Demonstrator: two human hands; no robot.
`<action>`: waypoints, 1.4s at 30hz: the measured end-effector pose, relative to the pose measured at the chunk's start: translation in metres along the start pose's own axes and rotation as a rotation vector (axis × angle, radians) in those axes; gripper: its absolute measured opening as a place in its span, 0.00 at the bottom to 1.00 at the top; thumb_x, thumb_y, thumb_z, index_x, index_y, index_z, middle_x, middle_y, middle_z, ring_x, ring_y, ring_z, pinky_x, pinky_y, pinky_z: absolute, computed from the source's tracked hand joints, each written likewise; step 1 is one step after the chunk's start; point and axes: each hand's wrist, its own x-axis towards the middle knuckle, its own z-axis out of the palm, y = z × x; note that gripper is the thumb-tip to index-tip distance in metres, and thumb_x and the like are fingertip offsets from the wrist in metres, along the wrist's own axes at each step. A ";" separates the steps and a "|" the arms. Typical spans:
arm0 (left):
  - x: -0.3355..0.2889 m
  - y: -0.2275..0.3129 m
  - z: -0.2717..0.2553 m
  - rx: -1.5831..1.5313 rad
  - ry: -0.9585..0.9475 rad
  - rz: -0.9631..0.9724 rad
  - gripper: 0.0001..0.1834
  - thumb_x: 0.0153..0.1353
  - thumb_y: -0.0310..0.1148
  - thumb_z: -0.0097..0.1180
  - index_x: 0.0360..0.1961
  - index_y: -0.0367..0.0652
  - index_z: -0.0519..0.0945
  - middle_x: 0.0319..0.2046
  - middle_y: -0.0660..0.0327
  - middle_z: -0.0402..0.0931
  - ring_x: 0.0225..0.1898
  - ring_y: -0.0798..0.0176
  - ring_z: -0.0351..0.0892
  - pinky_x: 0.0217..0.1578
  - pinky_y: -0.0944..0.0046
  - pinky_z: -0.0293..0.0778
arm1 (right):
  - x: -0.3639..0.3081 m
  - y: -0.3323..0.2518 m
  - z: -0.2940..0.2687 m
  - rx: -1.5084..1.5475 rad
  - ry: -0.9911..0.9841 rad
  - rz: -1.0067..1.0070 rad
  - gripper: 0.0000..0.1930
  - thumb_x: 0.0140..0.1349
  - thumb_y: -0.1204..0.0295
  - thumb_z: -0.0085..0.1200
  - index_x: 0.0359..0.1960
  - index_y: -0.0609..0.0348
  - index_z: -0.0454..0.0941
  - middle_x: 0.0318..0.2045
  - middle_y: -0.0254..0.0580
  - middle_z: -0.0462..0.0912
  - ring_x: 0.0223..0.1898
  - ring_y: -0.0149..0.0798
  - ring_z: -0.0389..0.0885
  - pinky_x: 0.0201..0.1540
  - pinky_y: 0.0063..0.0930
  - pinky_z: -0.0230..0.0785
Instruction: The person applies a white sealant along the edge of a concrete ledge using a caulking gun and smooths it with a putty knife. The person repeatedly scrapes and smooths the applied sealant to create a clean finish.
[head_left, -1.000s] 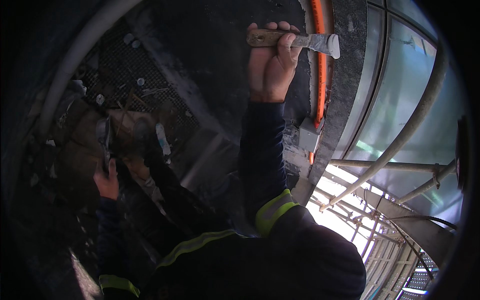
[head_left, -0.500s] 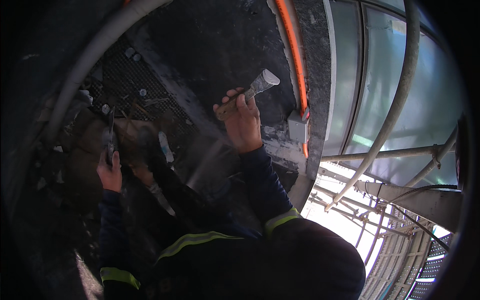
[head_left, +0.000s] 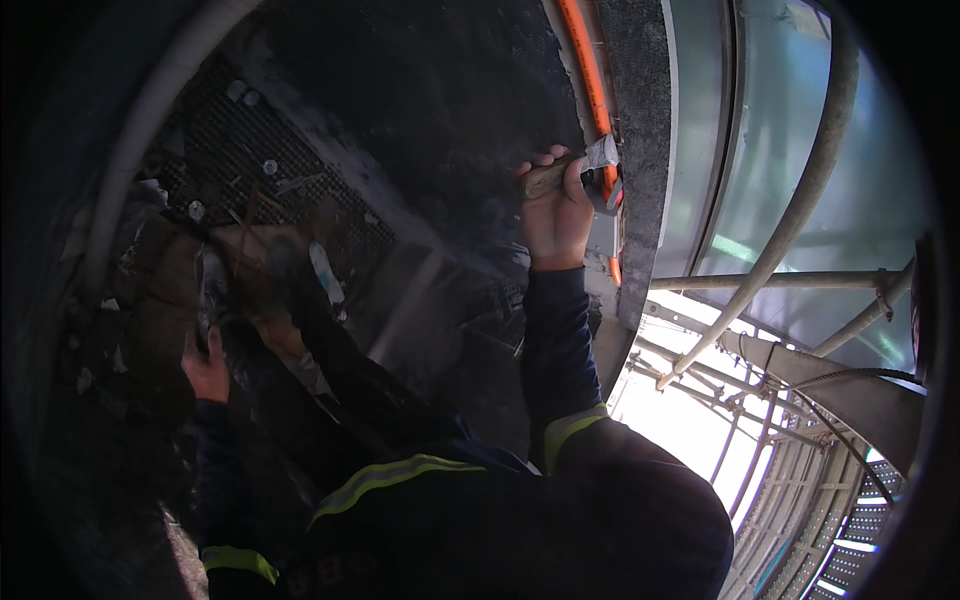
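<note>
My right hand point(head_left: 558, 220) grips a putty knife by its wooden handle point(head_left: 546, 178). The knife's flat, whitish-smeared blade point(head_left: 601, 152) lies over the orange conduit point(head_left: 590, 75) at the edge of the dark wall panel point(head_left: 460, 110); whether it touches is unclear. Lower down on the left, my left hand point(head_left: 207, 368) is closed around a flat-bladed tool point(head_left: 211, 290), dim and hard to make out against the ground. A grey junction box point(head_left: 603, 235), partly hidden by my right hand, sits on the conduit.
Glazed panels point(head_left: 770, 190) and scaffold poles point(head_left: 770, 281) stand at the right. A thick pale pipe point(head_left: 140, 130) curves along the left. Debris and a black mesh mat point(head_left: 235, 140) lie below, near a pale bottle-like item point(head_left: 326, 272). Bright light comes through the lower right.
My right hand has moved right with the putty knife, bringing its blade from over the dark panel to the orange conduit. My left hand has shifted slightly down and left, its tool turned.
</note>
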 end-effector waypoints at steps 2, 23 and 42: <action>0.004 0.004 0.007 0.006 -0.042 -0.019 0.26 0.68 0.43 0.59 0.52 0.25 0.76 0.25 0.54 0.78 0.22 0.64 0.76 0.27 0.62 0.73 | -0.003 -0.009 0.004 0.086 -0.018 0.018 0.10 0.77 0.65 0.43 0.51 0.55 0.69 0.47 0.35 0.76 0.48 0.36 0.76 0.56 0.45 0.70; 0.024 0.048 0.063 -0.049 -0.130 -0.015 0.24 0.68 0.44 0.59 0.50 0.30 0.78 0.27 0.57 0.78 0.22 0.65 0.76 0.28 0.62 0.73 | -0.006 -0.043 -0.003 0.158 0.027 0.131 0.09 0.76 0.67 0.43 0.51 0.55 0.71 0.44 0.38 0.75 0.47 0.36 0.75 0.54 0.45 0.70; 0.012 0.037 0.042 -0.025 -0.094 -0.073 0.24 0.68 0.46 0.59 0.45 0.29 0.78 0.26 0.54 0.79 0.23 0.61 0.79 0.29 0.60 0.73 | 0.005 0.005 -0.014 -0.179 0.023 -0.185 0.12 0.74 0.64 0.50 0.52 0.55 0.70 0.49 0.33 0.75 0.50 0.32 0.74 0.59 0.43 0.67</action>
